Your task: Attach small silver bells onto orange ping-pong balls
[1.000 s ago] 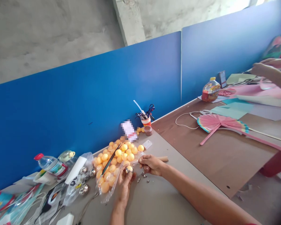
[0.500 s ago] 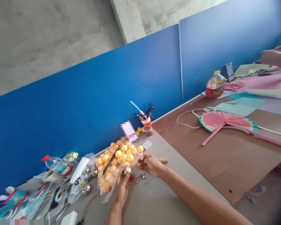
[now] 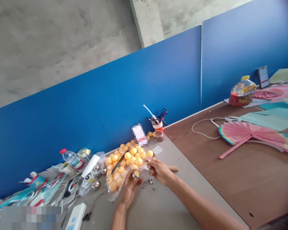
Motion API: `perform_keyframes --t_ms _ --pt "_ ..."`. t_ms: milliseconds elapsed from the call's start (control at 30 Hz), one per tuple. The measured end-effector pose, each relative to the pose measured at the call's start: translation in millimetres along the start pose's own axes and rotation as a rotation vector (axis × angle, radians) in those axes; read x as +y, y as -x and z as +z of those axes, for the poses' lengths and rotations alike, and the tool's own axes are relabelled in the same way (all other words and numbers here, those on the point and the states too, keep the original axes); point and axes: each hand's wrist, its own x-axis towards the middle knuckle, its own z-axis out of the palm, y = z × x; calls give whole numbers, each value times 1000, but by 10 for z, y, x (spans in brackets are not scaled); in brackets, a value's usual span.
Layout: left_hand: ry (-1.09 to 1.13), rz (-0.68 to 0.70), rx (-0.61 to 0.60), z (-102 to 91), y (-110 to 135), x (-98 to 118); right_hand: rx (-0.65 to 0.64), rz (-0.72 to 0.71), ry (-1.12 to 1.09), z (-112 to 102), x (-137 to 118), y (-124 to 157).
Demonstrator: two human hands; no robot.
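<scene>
My left hand [image 3: 130, 189] is closed round a small ball [image 3: 136, 174] that shows a pale yellow patch with a shiny silver covering around it. Just to its right, my right hand [image 3: 159, 170] has its thumb and fingertips pinched together; whatever lies between them is too small to make out. Behind both hands, a clear plastic bag [image 3: 112, 197] is heaped with orange ping-pong balls [image 3: 133, 150], and dark tweezers [image 3: 121, 159] lie across them. Several small silver bits [image 3: 150, 181] rest on the grey table [image 3: 156, 207] below my right hand.
Crumpled silver balls [image 3: 95, 184], a water bottle [image 3: 72, 158] and a white power strip [image 3: 76, 216] lie at left. A cup of tools [image 3: 157, 125] and a small round tub [image 3: 159, 136] stand behind. On the brown table are a pink paper fan [image 3: 251, 132] and a yellow-capped bottle [image 3: 243, 92].
The view has swung left, so things sit further right in the picture. The ball in my left hand is turned, showing more silver. A co-worker's hands at far right have left the view.
</scene>
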Motion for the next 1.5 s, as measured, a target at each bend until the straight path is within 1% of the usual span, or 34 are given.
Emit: perform_keyframes --t_ms 133,300,433,600,667,867,1067,1233,1367,1500 --pt "9 1 -3 -17 -2 -15 -12 -29 3 10 -33 26" --pt "-23 13 -16 -23 -14 -43 9 -49 -33 -37 20 -26" --pt "-69 25 6 -8 -15 -44 -38 -13 -43 -53 55 -48" --pt "-83 5 2 -9 0 -60 -7 22 102 -33 91 -19" --pt "-108 16 -9 -8 10 -64 -19 35 172 -29 102 -1" --pt "-194 60 -94 -14 10 -84 -65 62 210 -29 77 34" --pt "-142 19 -77 13 24 -71 -63 59 297 14 61 79" --pt "-132 7 -76 23 20 -98 -48 -13 461 32 125 98" --pt "-141 2 -111 -15 5 -166 -39 3 526 26 165 106" --pt "-148 14 -110 -7 16 -171 -30 24 545 50 189 121"
